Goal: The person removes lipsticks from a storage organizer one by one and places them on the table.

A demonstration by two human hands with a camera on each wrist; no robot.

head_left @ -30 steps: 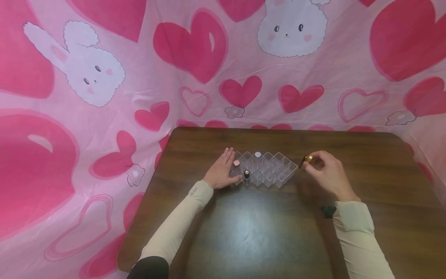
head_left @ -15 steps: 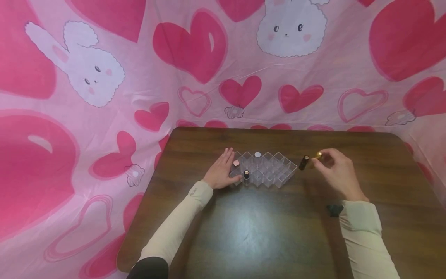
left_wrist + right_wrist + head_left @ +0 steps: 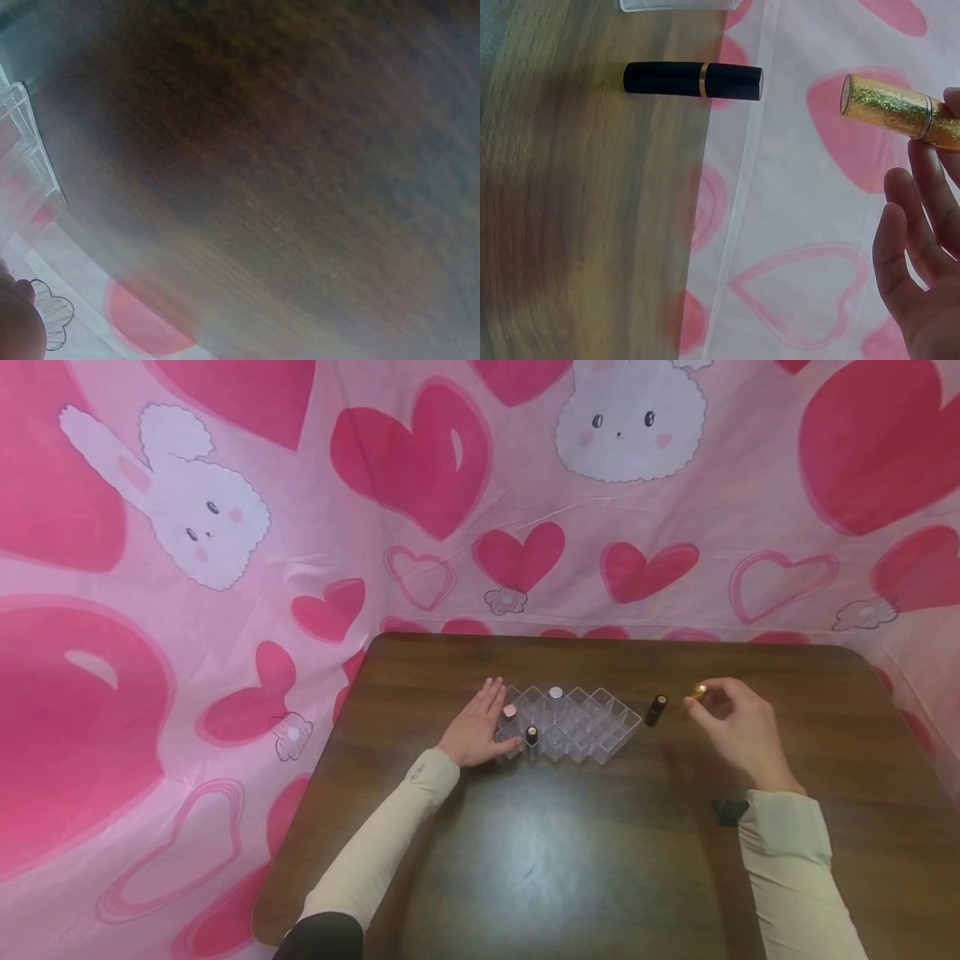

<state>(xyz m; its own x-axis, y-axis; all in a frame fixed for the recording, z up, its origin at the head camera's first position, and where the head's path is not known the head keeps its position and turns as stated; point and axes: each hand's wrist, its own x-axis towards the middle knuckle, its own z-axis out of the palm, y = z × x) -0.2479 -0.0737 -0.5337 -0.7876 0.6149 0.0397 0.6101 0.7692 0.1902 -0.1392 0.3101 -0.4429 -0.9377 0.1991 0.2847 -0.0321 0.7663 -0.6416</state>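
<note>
My left hand (image 3: 474, 731) rests with straight fingers along the left end of a clear plastic lipstick organizer (image 3: 628, 727) with diamond-shaped compartments. In it stand a tube with a pink top (image 3: 510, 712), one with a silver top (image 3: 556, 693) and a black one (image 3: 532, 735) near the left thumb. To the right of the organizer, a black lipstick (image 3: 667, 79) with a gold band stands upright on the table. My right hand (image 3: 742, 727) pinches a gold lipstick tube (image 3: 889, 105) to the right of the black lipstick; its lower part is hidden by the fingers.
All of this is on a brown wooden table (image 3: 525, 852) with rounded corners. Pink cloth (image 3: 420, 577) with hearts and rabbits hangs behind and at the sides. A small dark object (image 3: 729, 812) shows at the right sleeve cuff.
My right hand has moved to the right with the gold lipstick tube, away from the organizer, leaving the black lipstick in full view. The left hand has stayed put.
</note>
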